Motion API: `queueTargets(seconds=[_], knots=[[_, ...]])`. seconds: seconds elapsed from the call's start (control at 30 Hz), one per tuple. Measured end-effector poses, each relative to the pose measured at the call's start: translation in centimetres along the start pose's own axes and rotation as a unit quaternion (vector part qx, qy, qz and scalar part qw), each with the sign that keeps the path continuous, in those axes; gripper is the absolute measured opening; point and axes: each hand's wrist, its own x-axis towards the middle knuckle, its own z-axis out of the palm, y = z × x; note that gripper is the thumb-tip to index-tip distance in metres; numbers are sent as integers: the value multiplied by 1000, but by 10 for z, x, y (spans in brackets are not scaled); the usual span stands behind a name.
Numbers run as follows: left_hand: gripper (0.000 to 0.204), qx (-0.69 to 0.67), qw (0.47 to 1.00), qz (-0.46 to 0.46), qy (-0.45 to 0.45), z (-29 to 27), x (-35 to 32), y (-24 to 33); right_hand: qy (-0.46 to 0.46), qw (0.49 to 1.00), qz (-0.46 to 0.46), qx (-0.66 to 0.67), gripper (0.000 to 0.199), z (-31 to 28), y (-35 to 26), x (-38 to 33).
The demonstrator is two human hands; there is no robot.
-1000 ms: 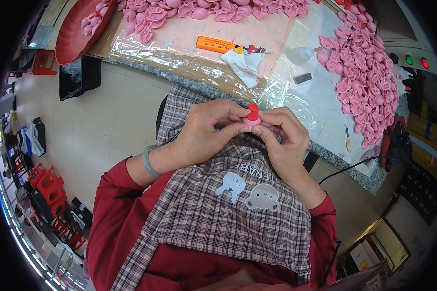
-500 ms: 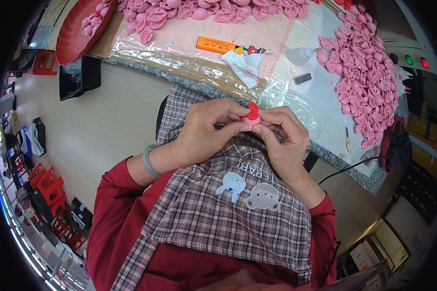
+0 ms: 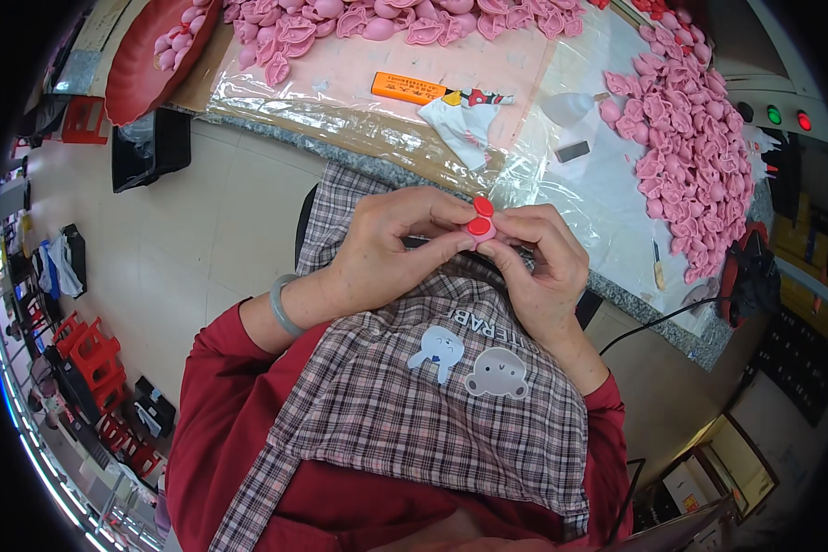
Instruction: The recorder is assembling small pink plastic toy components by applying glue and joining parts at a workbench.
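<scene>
Just off the table's near edge, both my hands pinch one small pink piece topped by a red two-lobed part, like a bow [image 3: 482, 217]. My left hand [image 3: 400, 241] grips it from the left between thumb and fingertips. From the other side, the thumb and fingers of my right hand [image 3: 537, 250] press on it. Most of the pink body is hidden by my fingertips. Beyond my hands lie a crumpled white cloth [image 3: 460, 129] and an orange tube [image 3: 408, 88] on the plastic-covered table.
Many pink moulded pieces [image 3: 695, 156] are heaped at the right, with more pink pieces [image 3: 377, 20] along the far side. A red tray [image 3: 138, 87] stands at the far left. On the table are a white squeeze bottle [image 3: 569, 108], a dark block [image 3: 572, 152] and a thin blade tool [image 3: 658, 265].
The small piece has tilted slightly in my fingers, so both red lobes face up more. My right hand has shifted a little to the right; the grip stays.
</scene>
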Motion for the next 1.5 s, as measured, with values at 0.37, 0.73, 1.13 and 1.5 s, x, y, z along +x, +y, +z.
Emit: queueTargets(seconds=[0.37, 0.73, 1.13, 1.5], knots=[[16, 0, 1000, -20, -3, -1, -3, -4, -15, 1000, 12, 14, 22, 1, 1, -1], [14, 61, 996, 28, 53, 6, -4, -8, 4, 998, 46, 45, 21, 7, 3, -7], [15, 80, 997, -1, 3, 0, -5, -6, 0, 999, 42, 33, 21, 8, 2, -5], [12, 79, 995, 22, 48, 6, -5, -9, 1, 999, 40, 25, 20, 9, 2, -5]])
